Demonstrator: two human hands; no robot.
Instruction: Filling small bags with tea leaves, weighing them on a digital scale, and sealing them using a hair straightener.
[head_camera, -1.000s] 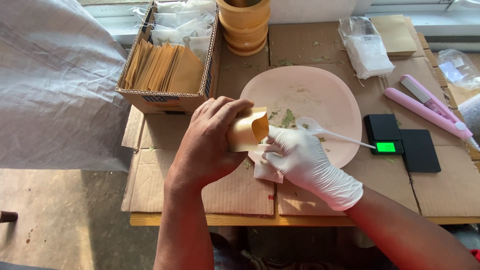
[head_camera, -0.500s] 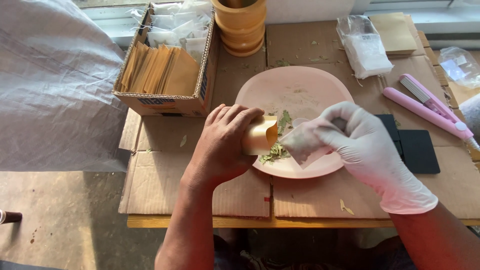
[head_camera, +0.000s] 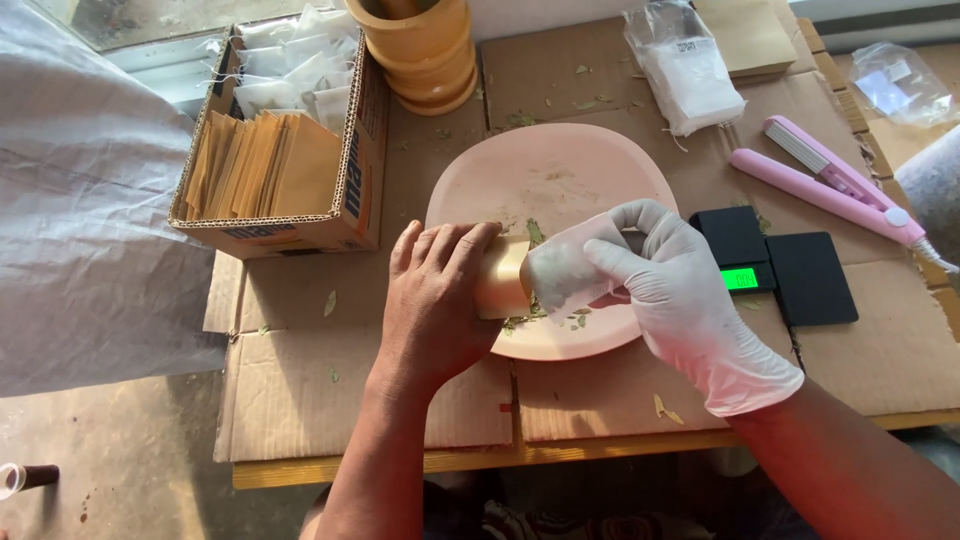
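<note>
While my left hand clamps the tan pouch, mouth rightward, long axis horizontal, gloved right hand fingers pinch a white sachet at it.

The paper pouch looks smooth and matt tan, its mouth against a thin, translucent white filter sachet. The right hand wears a smooth, faintly shiny white latex glove. Beneath them, the pink plate is glossy plastic; behind it stands a turned wooden mortar. Corrugated cardboard, rough and matt, lies under the plate.
</note>
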